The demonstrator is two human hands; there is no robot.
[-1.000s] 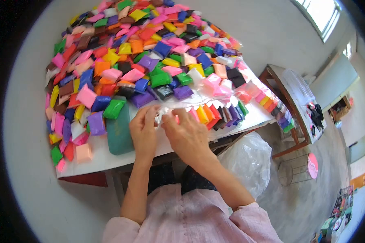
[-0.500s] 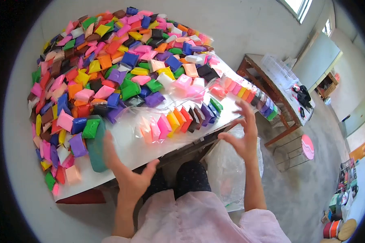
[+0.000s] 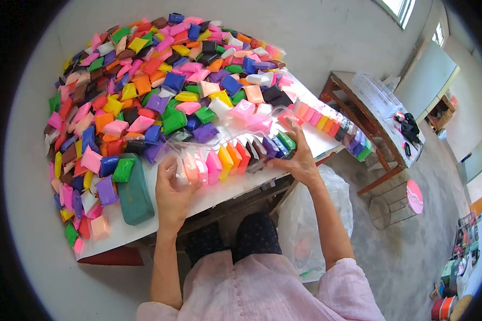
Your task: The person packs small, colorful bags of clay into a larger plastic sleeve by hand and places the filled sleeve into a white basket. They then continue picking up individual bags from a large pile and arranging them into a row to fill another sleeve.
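Note:
A row of soft coloured packets (image 3: 226, 161), running from pale peach through pink, yellow, orange, red, black and purple to green, stands on edge in clear plastic at the table's front edge. My left hand (image 3: 175, 188) curls round the peach end, thumb in front and fingers behind. At the green end, my right hand (image 3: 300, 161) grips with its thumb in front and fingers over the far side. Between them the packets stand upright, pressed side by side. Loose clear plastic (image 3: 198, 143) lies behind the row.
A large heap of mixed coloured packets (image 3: 144, 85) covers the white table (image 3: 144, 235). A green box (image 3: 136, 198) sits left of my left hand. Another packed row (image 3: 332, 125) lies at the right edge. Below stand a clear plastic bag (image 3: 318, 219) and a pink-topped stool (image 3: 414, 196).
Both hands have come down from above the table onto the two ends of the packet row and closed round it. The green box shows more fully now.

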